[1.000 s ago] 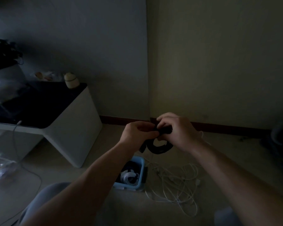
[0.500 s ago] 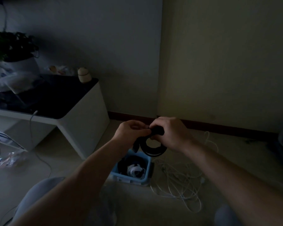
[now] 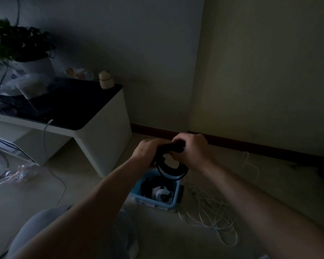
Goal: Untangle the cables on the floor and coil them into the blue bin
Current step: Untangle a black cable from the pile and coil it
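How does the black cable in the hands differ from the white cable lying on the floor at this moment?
The black cable is wound into a compact loop; the white cable sprawls in loose, tangled strands. The black cable is gripped by the left hand and the right hand, held up near the blue bin; the white cable lies untouched on the floor beside the bin. Both are outside the bin.
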`<action>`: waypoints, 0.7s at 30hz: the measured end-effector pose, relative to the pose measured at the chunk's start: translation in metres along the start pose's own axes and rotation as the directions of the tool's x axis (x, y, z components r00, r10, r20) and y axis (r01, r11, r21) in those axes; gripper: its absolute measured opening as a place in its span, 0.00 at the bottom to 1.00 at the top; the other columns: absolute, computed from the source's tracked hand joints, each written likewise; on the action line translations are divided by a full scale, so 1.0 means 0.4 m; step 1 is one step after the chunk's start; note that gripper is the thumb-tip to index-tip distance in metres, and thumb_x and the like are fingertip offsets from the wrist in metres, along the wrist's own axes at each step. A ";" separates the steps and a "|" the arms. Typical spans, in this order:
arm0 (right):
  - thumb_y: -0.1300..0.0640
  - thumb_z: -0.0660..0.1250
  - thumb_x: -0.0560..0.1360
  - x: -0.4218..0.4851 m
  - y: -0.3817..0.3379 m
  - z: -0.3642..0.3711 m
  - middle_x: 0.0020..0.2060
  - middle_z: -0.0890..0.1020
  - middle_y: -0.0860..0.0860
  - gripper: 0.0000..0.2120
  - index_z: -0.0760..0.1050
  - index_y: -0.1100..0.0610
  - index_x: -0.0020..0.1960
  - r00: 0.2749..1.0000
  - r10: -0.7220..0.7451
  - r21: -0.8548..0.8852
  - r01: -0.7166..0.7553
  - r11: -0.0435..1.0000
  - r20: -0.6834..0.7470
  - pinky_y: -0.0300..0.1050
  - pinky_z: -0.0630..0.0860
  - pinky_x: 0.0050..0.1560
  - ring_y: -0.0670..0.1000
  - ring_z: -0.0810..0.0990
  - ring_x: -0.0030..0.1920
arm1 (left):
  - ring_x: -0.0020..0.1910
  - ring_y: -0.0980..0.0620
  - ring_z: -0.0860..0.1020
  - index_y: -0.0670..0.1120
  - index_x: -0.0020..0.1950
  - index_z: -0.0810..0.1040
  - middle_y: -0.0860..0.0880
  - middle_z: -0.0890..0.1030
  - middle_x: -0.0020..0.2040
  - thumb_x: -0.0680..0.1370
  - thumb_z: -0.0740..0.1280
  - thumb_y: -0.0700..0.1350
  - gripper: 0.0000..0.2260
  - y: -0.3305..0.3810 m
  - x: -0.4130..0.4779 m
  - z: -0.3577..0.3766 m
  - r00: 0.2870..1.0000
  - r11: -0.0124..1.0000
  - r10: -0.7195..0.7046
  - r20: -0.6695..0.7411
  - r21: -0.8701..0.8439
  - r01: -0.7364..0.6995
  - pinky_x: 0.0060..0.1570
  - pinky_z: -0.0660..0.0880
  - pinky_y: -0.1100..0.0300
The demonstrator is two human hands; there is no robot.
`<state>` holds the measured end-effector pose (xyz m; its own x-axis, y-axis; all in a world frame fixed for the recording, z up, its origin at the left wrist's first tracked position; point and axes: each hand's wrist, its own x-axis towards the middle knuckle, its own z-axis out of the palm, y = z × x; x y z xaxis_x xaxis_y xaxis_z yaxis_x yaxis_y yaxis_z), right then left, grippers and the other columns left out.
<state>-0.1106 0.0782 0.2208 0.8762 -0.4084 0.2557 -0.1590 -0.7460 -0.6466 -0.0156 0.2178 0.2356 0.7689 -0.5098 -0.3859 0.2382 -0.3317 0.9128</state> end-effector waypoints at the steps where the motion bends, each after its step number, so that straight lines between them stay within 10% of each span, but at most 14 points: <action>1: 0.53 0.78 0.68 0.009 0.006 0.004 0.38 0.83 0.43 0.09 0.81 0.49 0.45 0.999 0.032 0.021 -0.031 0.999 -0.028 0.40 0.77 0.36 0.41 0.80 0.38 | 0.37 0.50 0.80 0.48 0.43 0.84 0.45 0.84 0.41 0.79 0.66 0.47 0.09 -0.005 0.003 -0.001 1.000 1.000 -0.018 0.007 0.006 0.018 0.39 0.76 0.57; 11: 0.54 0.79 0.69 0.062 0.115 0.198 0.39 0.82 0.46 0.09 0.80 0.52 0.44 0.948 0.317 0.148 -0.316 0.937 0.022 0.42 0.79 0.41 0.45 0.80 0.41 | 0.43 0.44 0.80 0.44 0.51 0.81 0.41 0.80 0.47 0.79 0.68 0.43 0.04 -0.134 0.141 0.001 0.988 0.987 -0.156 -0.006 0.043 0.156 0.48 0.79 0.46; 21: 0.55 0.78 0.70 0.068 0.256 0.455 0.39 0.80 0.47 0.09 0.80 0.55 0.45 0.833 0.538 0.258 -0.551 0.793 0.125 0.33 0.69 0.32 0.43 0.78 0.39 | 0.50 0.43 0.83 0.45 0.61 0.79 0.42 0.83 0.52 0.72 0.75 0.36 0.18 -0.389 0.351 -0.031 0.973 0.973 -0.140 -0.185 0.156 0.170 0.53 0.81 0.47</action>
<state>-0.0204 0.0867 0.0309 0.7016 -0.6761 -0.2249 -0.4917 -0.2311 -0.8395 0.0627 0.2075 0.0411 0.8243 -0.3022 -0.4787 0.2698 -0.5336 0.8016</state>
